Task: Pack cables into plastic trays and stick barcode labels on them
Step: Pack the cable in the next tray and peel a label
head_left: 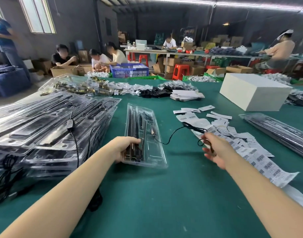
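On the green table [164,194], my left hand [125,148] grips the clear tray [152,152]; my right hand [216,150] pinches the black cable [173,134], other fingers spread.

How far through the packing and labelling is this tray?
Done: rods sit in the clear tray. In hand: left hand steadies it; right hand holds the black cable, trailing outside. Left: seat cable, apply a label from the barcode labels.

Two bare forearms reach in from the near edge, with no sleeves, cuffs or gloves showing along them. The left hand [125,148] carries no ring or band that shows. The right hand [216,150] is blurred, so any ring or wristband there cannot be told.
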A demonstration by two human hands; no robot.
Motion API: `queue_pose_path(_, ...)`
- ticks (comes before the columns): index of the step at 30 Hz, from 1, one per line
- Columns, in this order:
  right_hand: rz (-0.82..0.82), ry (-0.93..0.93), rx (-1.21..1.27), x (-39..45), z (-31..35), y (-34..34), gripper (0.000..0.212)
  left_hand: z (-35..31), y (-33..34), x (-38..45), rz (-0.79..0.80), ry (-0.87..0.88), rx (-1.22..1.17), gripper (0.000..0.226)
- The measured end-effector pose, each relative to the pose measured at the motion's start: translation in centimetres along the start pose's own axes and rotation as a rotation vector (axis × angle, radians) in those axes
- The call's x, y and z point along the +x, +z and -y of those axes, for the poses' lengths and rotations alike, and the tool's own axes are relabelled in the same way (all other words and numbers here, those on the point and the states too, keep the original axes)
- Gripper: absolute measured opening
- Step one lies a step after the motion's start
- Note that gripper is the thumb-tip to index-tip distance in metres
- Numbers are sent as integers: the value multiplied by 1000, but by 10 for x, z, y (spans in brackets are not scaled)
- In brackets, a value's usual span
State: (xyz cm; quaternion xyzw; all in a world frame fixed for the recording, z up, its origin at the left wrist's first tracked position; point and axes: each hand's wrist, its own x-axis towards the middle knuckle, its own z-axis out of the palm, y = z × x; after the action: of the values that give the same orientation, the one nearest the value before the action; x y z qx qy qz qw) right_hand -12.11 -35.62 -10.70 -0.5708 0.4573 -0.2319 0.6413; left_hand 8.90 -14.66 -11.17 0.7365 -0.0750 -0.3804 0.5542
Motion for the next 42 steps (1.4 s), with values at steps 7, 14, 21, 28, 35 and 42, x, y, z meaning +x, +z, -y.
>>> queue_pose_path(7,-61,-465,-226,0,16,-4,30,-5,15,-24,-377,308,1231,75)
queue_pose_path(14,156,-855,-503,-39,54,17,24,-48,85,-52,-213,1256,1005,64)
queue_pose_path(21,-111,-665,-134,-19,31,14,18,-37,106,-35,196,621,-13,14)
queue_pose_path(28,-105,-724,-372,-16,-51,51,15,4,107,-6,309,283,-776,21)
queue_pose_path(35,49,-848,-593,-27,-57,55,17,15,107,-4,272,318,-616,20)
queue_pose_path(42,14,-906,-546,-31,-57,56,6,17,108,-6,292,420,-493,25)
